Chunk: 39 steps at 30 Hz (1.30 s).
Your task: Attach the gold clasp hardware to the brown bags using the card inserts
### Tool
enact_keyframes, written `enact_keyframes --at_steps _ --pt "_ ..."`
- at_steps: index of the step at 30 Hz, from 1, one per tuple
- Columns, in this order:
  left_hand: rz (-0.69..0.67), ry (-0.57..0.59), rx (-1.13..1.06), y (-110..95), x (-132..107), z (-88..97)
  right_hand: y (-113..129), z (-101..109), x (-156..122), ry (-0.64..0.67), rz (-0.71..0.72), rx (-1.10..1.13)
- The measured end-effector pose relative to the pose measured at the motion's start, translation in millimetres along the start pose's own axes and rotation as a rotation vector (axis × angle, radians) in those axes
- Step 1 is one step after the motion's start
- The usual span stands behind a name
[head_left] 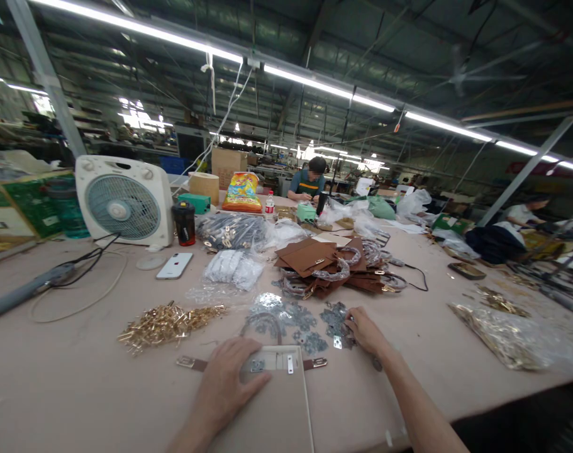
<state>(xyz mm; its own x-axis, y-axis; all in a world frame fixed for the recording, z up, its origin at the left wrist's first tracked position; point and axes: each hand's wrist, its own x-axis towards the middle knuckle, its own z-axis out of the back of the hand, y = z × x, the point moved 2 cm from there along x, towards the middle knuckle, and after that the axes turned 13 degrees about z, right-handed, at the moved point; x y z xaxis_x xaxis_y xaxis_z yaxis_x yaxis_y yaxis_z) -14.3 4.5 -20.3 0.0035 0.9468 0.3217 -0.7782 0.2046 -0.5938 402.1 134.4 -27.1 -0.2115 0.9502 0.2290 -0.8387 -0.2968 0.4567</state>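
Observation:
My left hand (229, 380) rests with fingers apart on the upper left part of a pale bag panel (281, 409). Two small metal plates lie along that panel's top edge: one plate (257, 365) beside my thumb, the other a white-looking plate (290, 364) farther right. Brown straps with gold clasps (319, 363) stick out at both sides, and a wrapped handle (273, 324) arches above. My right hand (365, 330) is at a pile of small grey metal plates (333, 316), fingertips pinched together; what they hold, if anything, is hidden. One shiny plate (338, 342) lies just below.
Gold-coloured pins (168, 324) lie heaped at left, near a phone (174, 266), a tumbler (184, 223) and a box fan (126, 201). Brown bag pieces (309, 257) with wrapped handles are stacked ahead. A plastic bag of metal parts (498, 333) lies right. A person (309, 179) sits opposite.

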Motion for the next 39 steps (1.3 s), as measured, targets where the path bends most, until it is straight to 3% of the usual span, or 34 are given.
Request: enact_keyframes --at_steps 6,12,15,19,23,27,33,39 --pt "-0.001 -0.001 -0.032 -2 0 1.8 5 0 -10 -0.140 0.058 0.054" --pt "0.010 0.009 -0.047 -7 -3 5.2 25 10 -17 -0.364 0.099 0.118" --pt "0.016 0.011 -0.067 -7 -4 6.7 53 1 -30 -0.459 0.036 0.297" --pt "0.020 0.013 -0.084 -8 -5 8.6 121 -30 -61 -0.508 -0.005 0.707" --pt "0.021 0.006 -0.092 -8 -6 9.3 194 -73 -92 -0.411 -0.017 1.000" --pt "0.022 -0.007 -0.127 -7 -6 8.8 235 -101 -108 -0.265 0.022 0.967" --pt "0.030 -0.055 -0.261 0 -10 14.4 250 -110 -109 -0.168 0.069 0.836" --pt "0.084 -0.065 -0.287 32 -25 33.5 247 -115 -109 -0.172 0.061 0.786"
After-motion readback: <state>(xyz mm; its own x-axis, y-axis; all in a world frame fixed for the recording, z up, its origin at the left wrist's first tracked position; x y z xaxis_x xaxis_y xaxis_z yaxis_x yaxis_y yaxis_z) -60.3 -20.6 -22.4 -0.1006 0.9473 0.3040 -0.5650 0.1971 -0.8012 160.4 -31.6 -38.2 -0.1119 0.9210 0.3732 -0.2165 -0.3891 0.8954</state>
